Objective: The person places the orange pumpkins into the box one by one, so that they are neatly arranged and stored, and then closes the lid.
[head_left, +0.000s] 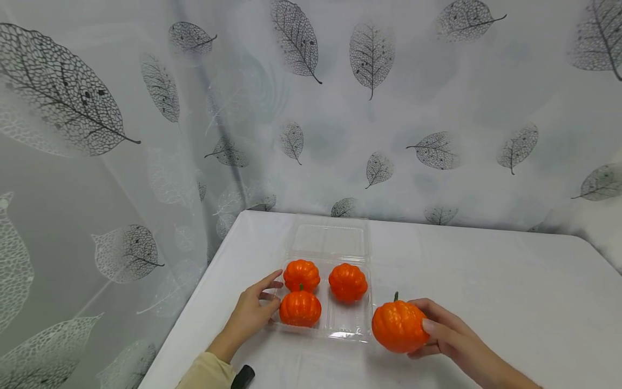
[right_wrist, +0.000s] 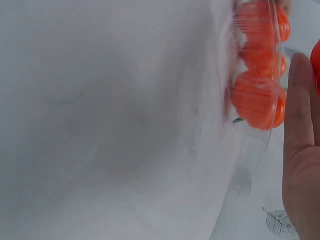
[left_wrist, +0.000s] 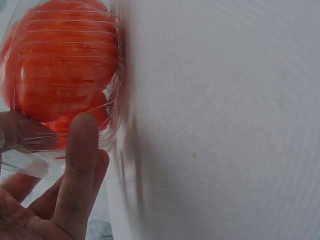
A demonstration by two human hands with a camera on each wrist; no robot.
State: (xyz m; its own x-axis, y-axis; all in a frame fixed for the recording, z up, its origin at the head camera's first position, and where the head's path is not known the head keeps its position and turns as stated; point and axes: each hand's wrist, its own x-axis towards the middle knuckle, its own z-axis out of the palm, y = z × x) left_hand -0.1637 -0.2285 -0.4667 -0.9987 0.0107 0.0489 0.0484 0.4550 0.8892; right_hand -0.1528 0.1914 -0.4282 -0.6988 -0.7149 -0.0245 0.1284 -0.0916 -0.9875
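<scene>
A clear plastic clamshell box (head_left: 340, 324) lies with its lid (head_left: 329, 240) folded back. Inside are three orange toy pumpkins: one at the back left (head_left: 301, 275), one at the front left (head_left: 300, 309) and one on the right (head_left: 347, 283). My left hand (head_left: 250, 310) holds the box by its left side; in the left wrist view a finger (left_wrist: 82, 150) lies against the outer wall. Beside the box's front right corner, my right hand (head_left: 449, 332) grips a fourth orange pumpkin (head_left: 399, 326), its dark stem upward. Only a sliver of that pumpkin (right_wrist: 316, 65) shows in the right wrist view.
A white cloth covers the table (head_left: 486, 281). Behind and to the left hangs a pale curtain (head_left: 340, 119) printed with leaves. Near the left sleeve, a black object (head_left: 243, 376) shows at the bottom edge.
</scene>
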